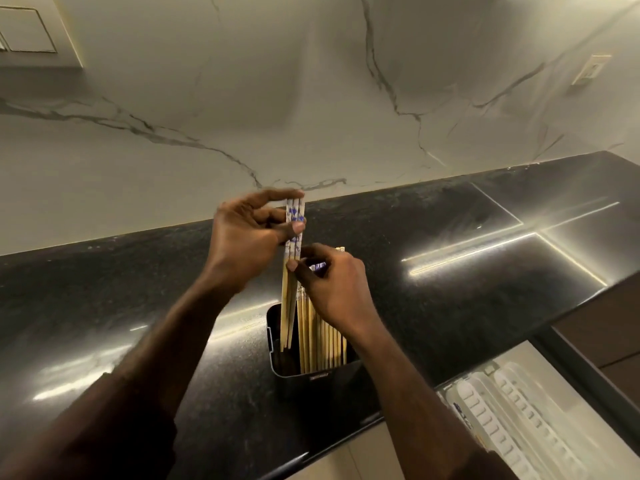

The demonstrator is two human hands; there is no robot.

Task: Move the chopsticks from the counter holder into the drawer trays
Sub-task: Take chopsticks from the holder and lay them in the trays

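A black holder (pixel 313 375) stands on the dark counter (pixel 138 289), with several bamboo chopsticks (pixel 322 337) upright in it. My left hand (pixel 242 237) pinches the blue-and-white patterned tops of a few raised chopsticks (pixel 290 296), whose tips still dip into the holder's left side. My right hand (pixel 332 285) is just right of them, its thumb and fingers touching the raised sticks lower down and resting over the tops of the others. White drawer trays (pixel 512 410) lie in the open drawer at the lower right, with a patterned chopstick end showing at their left edge.
A marble backsplash (pixel 311 116) rises behind the counter, with an outlet (pixel 590 69) at the right. A flat glossy cooktop (pixel 519 237) is set into the counter's right part. The counter's front edge runs just below the holder.
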